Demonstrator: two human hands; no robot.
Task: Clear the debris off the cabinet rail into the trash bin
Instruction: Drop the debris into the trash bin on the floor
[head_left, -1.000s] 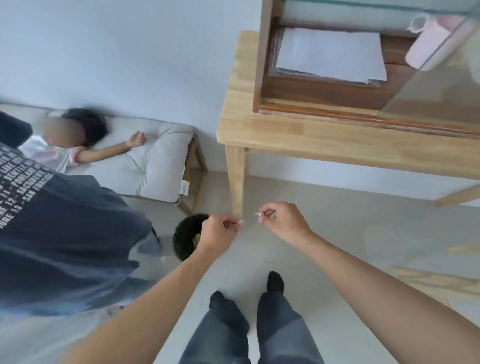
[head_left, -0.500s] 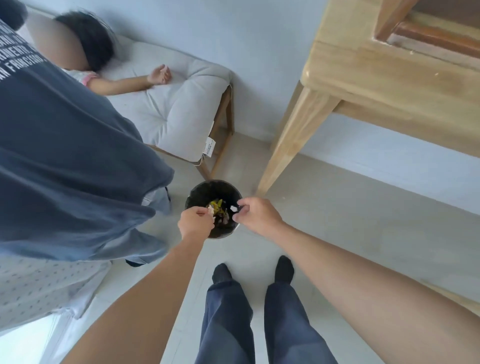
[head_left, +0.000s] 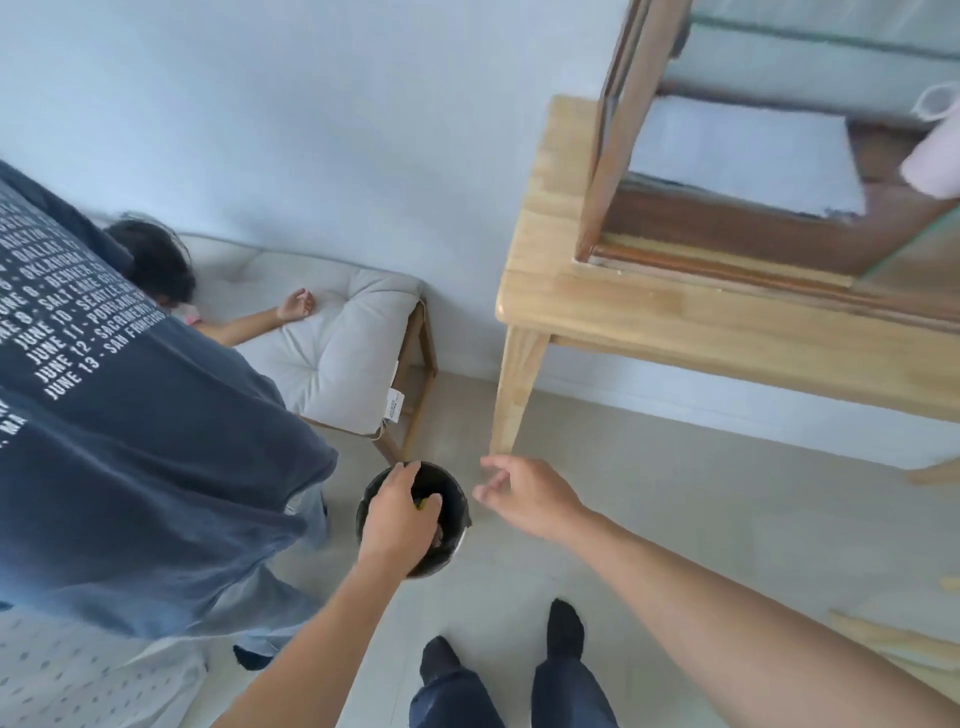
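- Head view: the left hand (head_left: 396, 519) hangs over the mouth of the round black trash bin (head_left: 453, 499) on the floor; its fingers (head_left: 402, 474) are spread loosely and curl downward with nothing seen in them, though the palm side is hidden; a bit of yellow-green debris (head_left: 422, 502) shows inside the bin just past the thumb.
- The right hand (head_left: 530, 499) is held just right of the bin, near the desk leg (head_left: 514, 389); its fingers (head_left: 491, 486) are wide apart and hold nothing.
- The light wooden desk (head_left: 675, 322) stands against the wall at upper right and carries a wooden cabinet (head_left: 618, 130) with a white sheet (head_left: 743, 156) inside; the cabinet rail (head_left: 727, 267) runs along its lower front edge, and whether debris lies on it is too blurred to tell.
- At left stands a person in a dark printed T-shirt (head_left: 130, 441); behind is a cushioned bench (head_left: 332, 332) with another person's arm (head_left: 260, 322) lying on it.
- At the bottom edge are the wearer's two dark socks (head_left: 566, 629) on the pale floor (head_left: 727, 509).
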